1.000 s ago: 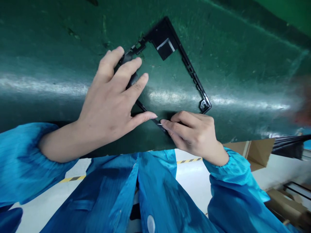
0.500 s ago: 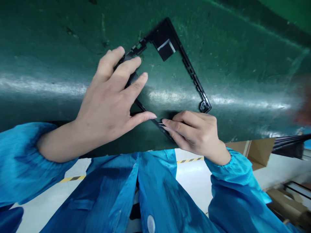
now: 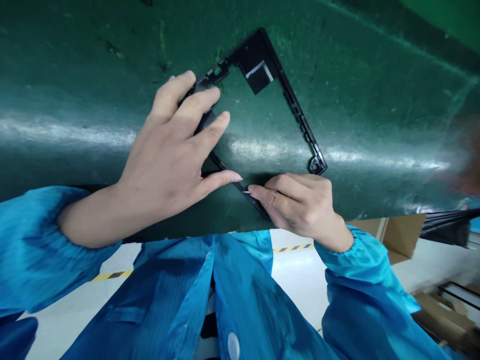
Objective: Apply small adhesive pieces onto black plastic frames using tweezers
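A black plastic frame [image 3: 298,112] lies tilted like a diamond on the green table, with a dark square flap edged in silver near its top corner. My left hand [image 3: 168,150] rests flat over the frame's left corner, fingers spread, its thumb along the lower left bar. My right hand [image 3: 300,205] is pinched at that bar near the bottom corner. A small thin pale tip [image 3: 246,192] pokes out between its thumb and index finger; the rest of this object is hidden inside the hand.
The green table [image 3: 375,100] has its near edge just below my hands. Past that edge, at the right, stand an open cardboard box [image 3: 403,235] and black sheeting [image 3: 446,225]. Yellow and black tape marks the white floor.
My right hand has shifted slightly left, and less of the pale tip shows. The frame has moved very slightly right in view. My left hand keeps its spread pose.
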`<state>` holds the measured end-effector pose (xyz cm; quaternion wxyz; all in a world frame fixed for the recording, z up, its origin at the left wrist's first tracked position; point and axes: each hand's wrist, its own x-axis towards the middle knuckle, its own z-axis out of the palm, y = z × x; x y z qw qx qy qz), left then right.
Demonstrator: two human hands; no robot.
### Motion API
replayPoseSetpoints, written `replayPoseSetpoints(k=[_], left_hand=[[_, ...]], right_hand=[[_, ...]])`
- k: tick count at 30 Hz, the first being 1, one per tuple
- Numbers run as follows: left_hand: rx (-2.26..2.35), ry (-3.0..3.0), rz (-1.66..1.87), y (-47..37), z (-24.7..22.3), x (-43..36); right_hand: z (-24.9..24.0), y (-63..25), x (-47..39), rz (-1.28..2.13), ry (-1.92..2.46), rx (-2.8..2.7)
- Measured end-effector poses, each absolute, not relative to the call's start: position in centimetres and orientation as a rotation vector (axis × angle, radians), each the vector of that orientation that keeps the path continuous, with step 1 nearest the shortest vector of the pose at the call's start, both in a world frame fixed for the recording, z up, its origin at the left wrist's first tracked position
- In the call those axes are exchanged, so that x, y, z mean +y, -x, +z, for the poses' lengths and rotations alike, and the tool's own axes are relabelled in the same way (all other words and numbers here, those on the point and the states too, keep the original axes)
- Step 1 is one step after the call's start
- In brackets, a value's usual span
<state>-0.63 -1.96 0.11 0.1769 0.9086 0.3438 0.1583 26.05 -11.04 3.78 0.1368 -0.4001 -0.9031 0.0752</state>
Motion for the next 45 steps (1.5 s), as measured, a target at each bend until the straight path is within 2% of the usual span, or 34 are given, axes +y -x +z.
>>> replayPoseSetpoints(k=[10, 18, 34, 41, 45], left_hand=[[0.966, -2.578, 0.442, 0.6, -0.1, -1.9], [0.929, -2.521, 0.457, 0.6, 0.0, -1.5], [0.968, -2.527, 0.411, 0.4, 0.1, -1.6], [0.954, -2.529, 0.436, 0.5, 0.0, -1.6], [0.945, -2.527, 0.444, 0.5, 0.1, -1.6]], right_hand=[[3.4, -26.4, -10.5, 0.178, 1.161, -2.486], [4.2, -26.9, -10.5, 0.31, 1.189, -2.601], [4.6, -26.1, -10.5, 0.254, 1.208, -2.673], [3.4, -26.1, -10.5, 0.103, 1.111, -2.618], [3.7, -26.3, -10.5, 0.165, 1.124, -2.606]])
